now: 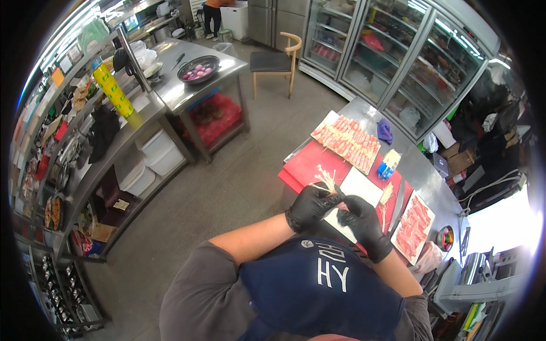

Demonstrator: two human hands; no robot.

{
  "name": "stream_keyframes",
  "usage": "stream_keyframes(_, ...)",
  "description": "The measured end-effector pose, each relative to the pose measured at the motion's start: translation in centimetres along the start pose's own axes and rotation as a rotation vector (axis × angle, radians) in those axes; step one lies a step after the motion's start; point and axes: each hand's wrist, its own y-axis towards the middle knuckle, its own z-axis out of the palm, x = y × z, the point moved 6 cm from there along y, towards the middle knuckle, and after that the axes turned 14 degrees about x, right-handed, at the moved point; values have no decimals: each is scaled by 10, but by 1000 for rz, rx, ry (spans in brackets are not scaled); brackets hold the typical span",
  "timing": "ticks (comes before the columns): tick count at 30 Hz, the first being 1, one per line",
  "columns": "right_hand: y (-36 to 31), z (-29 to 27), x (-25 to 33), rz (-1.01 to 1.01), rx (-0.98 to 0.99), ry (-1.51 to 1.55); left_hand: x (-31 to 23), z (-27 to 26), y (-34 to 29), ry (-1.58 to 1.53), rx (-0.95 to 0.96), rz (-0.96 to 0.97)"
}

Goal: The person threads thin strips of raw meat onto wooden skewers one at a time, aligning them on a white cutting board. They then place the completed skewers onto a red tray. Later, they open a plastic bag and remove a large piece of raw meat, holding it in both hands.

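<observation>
My left hand (310, 207), in a black glove, is closed around a bundle of enoki mushrooms (326, 178) whose pale stems fan out above its fingers. My right hand (365, 225), also gloved, meets it with pinched fingers. A bit of pink meat shows between the two hands, mostly hidden by the gloves. Both are above a white cutting board (360, 190) lying on a red board (302, 171). Beyond it sits a tray of meat-wrapped enoki rolls (348, 141). Loose enoki (387, 195) lie right of the white board. Sliced raw meat (413, 226) fills a white tray at the right.
A knife (397, 203) lies between the loose enoki and the meat tray. Behind are an enoki packet (389, 164) and a purple cloth (385, 131). A small bowl (445, 237) stands at the right. Glass-door fridges (387, 54) and a chair (273, 61) stand farther off.
</observation>
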Motion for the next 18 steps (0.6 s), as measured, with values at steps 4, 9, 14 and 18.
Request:
stream_keyframes(4, 3, 5, 24, -203, -133, -924, 10, -1, 0, -39, -89, -28)
stream_keyframes(9, 2, 7, 32, -195, -70, -1147, 4, -1, -1, 187, -79, 95)
stream_keyframes(14, 3, 1, 21, -89, 4, -843, 2, -4, -5, 25, -8, 48)
stream_keyframes(18, -1, 6, -21, 347, 277, 684, -10, -1, -4, 7, 135, 67)
